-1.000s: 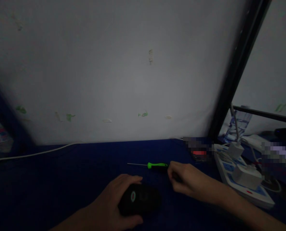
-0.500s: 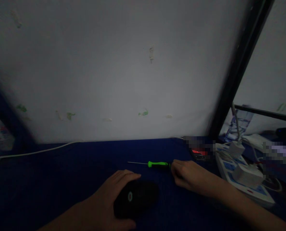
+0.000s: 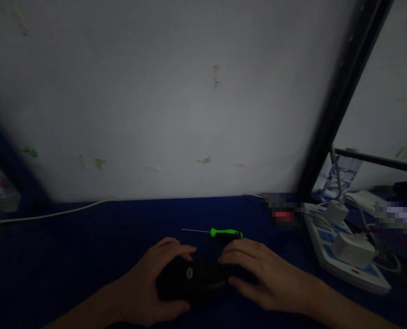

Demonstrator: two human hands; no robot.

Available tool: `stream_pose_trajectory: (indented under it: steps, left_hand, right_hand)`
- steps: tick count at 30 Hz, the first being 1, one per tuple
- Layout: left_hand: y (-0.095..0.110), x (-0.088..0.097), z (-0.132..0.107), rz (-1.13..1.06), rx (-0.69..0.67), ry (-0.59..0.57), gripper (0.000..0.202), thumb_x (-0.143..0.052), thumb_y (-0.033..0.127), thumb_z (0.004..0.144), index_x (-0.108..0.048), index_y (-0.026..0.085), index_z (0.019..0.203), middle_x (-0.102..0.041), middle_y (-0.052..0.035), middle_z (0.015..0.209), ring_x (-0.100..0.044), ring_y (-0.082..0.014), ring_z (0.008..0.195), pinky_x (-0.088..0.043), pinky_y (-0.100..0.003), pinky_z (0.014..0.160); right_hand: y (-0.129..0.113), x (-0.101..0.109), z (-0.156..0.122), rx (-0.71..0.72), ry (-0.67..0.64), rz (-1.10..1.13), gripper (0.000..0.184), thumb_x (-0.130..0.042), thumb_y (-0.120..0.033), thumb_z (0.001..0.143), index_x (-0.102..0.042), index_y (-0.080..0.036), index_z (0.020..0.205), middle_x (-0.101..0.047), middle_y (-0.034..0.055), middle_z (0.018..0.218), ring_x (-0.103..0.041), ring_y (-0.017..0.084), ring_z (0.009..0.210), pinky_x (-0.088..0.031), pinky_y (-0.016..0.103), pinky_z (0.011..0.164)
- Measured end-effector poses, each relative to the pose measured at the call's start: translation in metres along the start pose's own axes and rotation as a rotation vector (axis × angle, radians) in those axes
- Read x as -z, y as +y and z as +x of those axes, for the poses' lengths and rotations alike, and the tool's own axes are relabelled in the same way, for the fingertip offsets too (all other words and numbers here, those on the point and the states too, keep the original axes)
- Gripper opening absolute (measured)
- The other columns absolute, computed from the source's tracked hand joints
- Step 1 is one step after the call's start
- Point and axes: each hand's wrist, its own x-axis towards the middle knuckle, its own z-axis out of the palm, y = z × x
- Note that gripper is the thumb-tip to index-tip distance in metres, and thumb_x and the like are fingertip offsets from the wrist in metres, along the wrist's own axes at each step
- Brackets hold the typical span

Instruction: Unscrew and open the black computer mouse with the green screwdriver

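The left hand (image 3: 145,283) and right hand (image 3: 265,274) are both on a black rounded device (image 3: 192,281), which sits on the dark blue desk (image 3: 87,260) directly in front of the person. Its exact type cannot be determined in the low light. A small green-and-white ring mark (image 3: 189,273) is visible on its upper face.

Left grip: closed around the device's left end, with the fingers curved over the top and the base of the hand against the near side.

Right grip: partly closed on the device's right end, with the fingers spread and extended across the top. The two hands are close together, with the device between them.

A small screwdriver (image 3: 225,233) with a bright green handle lies on the desk just beyond the hands, its thin metal shaft pointing left. It appears not to touch either hand.

To the right, a white power strip (image 3: 343,260) lies on the desk, carrying two white plug adapters (image 3: 352,250). A white cable (image 3: 52,214) runs along the far desk edge, below a pale wall (image 3: 155,100). A black metal upright (image 3: 340,100) stands at the far right.
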Motion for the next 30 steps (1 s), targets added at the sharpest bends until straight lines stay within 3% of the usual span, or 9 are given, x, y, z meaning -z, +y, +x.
stream_pose_trajectory:
  steps: [5,10,13,15,20,25,30]
  left_hand:
    - [-0.002,-0.001,0.000,-0.019,0.041,0.029,0.069,-0.085,0.034,0.082,-0.059,0.029,0.145,-0.074,-0.0098,0.135,-0.064,-0.0341,0.134,-0.051,-0.056,0.118]
    - [-0.003,-0.002,-0.001,-0.024,0.067,0.002,0.055,-0.080,0.036,0.090,-0.063,0.027,0.142,-0.074,-0.0107,0.139,-0.065,-0.0328,0.135,-0.050,-0.056,0.120]
    - [-0.004,-0.004,0.000,-0.072,0.060,0.000,0.052,-0.073,0.038,0.096,-0.059,0.026,0.145,-0.077,-0.0104,0.131,-0.068,-0.0319,0.132,-0.052,-0.055,0.118]
    - [-0.004,-0.006,-0.001,-0.088,0.056,0.002,0.058,-0.077,0.041,0.093,-0.058,0.027,0.147,-0.075,-0.0103,0.131,-0.069,-0.0321,0.129,-0.055,-0.053,0.116]
    - [-0.002,-0.009,0.000,-0.025,0.050,0.005,0.087,-0.098,0.041,0.069,-0.057,0.032,0.146,-0.071,-0.0074,0.137,-0.067,-0.0345,0.128,-0.057,-0.050,0.112]
    - [0.006,-0.005,0.006,-0.001,-0.014,0.017,0.074,-0.095,0.039,0.069,-0.062,0.029,0.134,-0.075,-0.0056,0.122,-0.072,-0.0295,0.111,-0.060,-0.043,0.100]
    - [0.009,-0.003,0.009,0.026,-0.133,0.043,0.077,-0.097,0.043,0.066,-0.060,0.028,0.132,-0.076,-0.0071,0.126,-0.072,-0.0323,0.117,-0.056,-0.047,0.106]
  right_hand:
    - [0.002,-0.009,0.001,-0.033,-0.028,0.052,0.052,-0.077,-0.036,0.095,-0.062,-0.024,0.142,-0.071,0.0078,0.135,-0.067,0.024,0.127,-0.050,0.040,0.114]
    - [0.008,-0.015,0.002,-0.072,0.038,0.102,0.037,-0.073,-0.030,0.098,-0.068,-0.025,0.135,-0.074,0.0054,0.126,-0.070,0.020,0.119,-0.052,0.035,0.107]
    - [0.010,-0.015,0.003,-0.117,0.079,0.170,0.033,-0.076,-0.036,0.098,-0.071,-0.026,0.129,-0.076,0.0032,0.118,-0.071,0.019,0.112,-0.052,0.033,0.101]
    - [0.011,-0.015,0.003,-0.160,0.092,0.230,0.032,-0.075,-0.040,0.099,-0.073,-0.027,0.128,-0.076,0.0025,0.113,-0.071,0.018,0.107,-0.053,0.032,0.097]
    - [0.018,-0.022,0.001,-0.254,0.104,0.346,0.035,-0.074,-0.047,0.098,-0.074,-0.029,0.129,-0.075,0.0034,0.116,-0.069,0.020,0.106,-0.051,0.037,0.100]
    - [0.016,-0.025,0.000,-0.304,0.087,0.357,0.038,-0.068,-0.049,0.100,-0.073,-0.025,0.130,-0.075,0.0073,0.116,-0.068,0.022,0.106,-0.053,0.039,0.097]
    - [0.000,-0.015,0.003,-0.261,-0.016,0.249,0.037,-0.057,-0.044,0.105,-0.072,-0.022,0.131,-0.074,0.0104,0.117,-0.067,0.024,0.108,-0.055,0.042,0.101]
